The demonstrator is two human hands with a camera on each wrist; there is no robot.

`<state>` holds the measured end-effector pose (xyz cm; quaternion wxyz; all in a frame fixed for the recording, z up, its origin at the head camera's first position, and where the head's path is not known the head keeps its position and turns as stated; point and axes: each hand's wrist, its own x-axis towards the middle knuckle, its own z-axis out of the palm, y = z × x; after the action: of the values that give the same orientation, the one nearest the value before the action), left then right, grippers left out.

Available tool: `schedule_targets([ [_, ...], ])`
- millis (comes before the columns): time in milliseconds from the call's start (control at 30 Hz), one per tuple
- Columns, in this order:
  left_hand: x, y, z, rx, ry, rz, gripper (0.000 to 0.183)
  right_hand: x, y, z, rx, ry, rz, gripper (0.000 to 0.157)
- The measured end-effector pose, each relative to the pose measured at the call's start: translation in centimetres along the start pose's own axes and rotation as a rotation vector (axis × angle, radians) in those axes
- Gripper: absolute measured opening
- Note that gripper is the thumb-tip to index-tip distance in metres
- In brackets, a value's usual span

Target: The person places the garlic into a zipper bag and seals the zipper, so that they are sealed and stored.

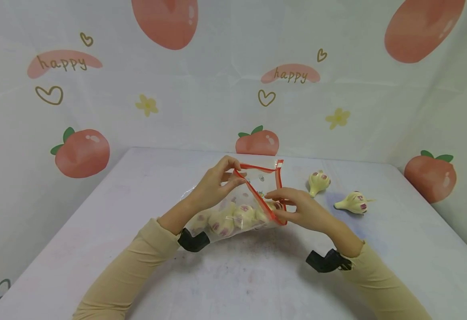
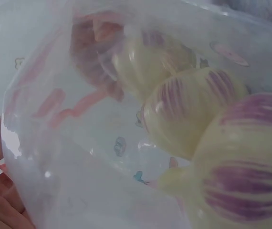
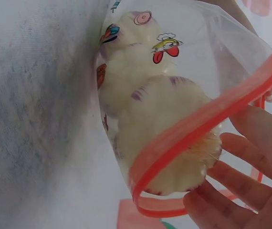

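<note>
A clear zip bag [image 3: 207, 28] with a red seal lies on its side, its mouth facing right. Several garlic bulbs [image 1: 221, 222], cream with purple streaks, show through its plastic. The left hand [image 1: 213, 184] pinches the bag's upper rim and holds the mouth apart. At the mouth is the right hand [image 1: 307, 209], its fingers extended against a garlic bulb [image 3: 174, 176] just inside the red edge. The left wrist view shows more bulbs [image 2: 188, 109] through the plastic, with part of the left hand at the left edge.
Two loose garlic bulbs lie right of the bag: one farther back [image 1: 319, 182], one nearer the right forearm [image 1: 353, 203]. The pale cloth-covered table [image 1: 233, 284] meets a printed backdrop [image 1: 201, 115] behind and at the sides. Black wrist mounts [image 1: 193, 241] sit under both forearms.
</note>
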<state>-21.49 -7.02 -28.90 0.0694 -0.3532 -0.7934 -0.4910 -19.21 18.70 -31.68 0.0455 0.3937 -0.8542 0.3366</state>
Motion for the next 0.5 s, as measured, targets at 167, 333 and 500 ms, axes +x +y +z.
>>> schedule_targets([
  [167, 0.0, -0.1, -0.1, -0.003, 0.003, 0.008, 0.025, -0.4, 0.0, -0.7, -0.018, 0.069, -0.007, 0.033],
  [333, 0.0, -0.1, -0.3, -0.018, 0.013, 0.025, 0.024, -0.8, 0.1, -1.4, -0.035, 0.134, 0.003, 0.031],
  [500, 0.1, 0.1, -0.8, -0.042, 0.029, 0.042, 0.025, -1.1, 0.5, -2.1, -0.032, 0.227, -0.03, 0.027],
])
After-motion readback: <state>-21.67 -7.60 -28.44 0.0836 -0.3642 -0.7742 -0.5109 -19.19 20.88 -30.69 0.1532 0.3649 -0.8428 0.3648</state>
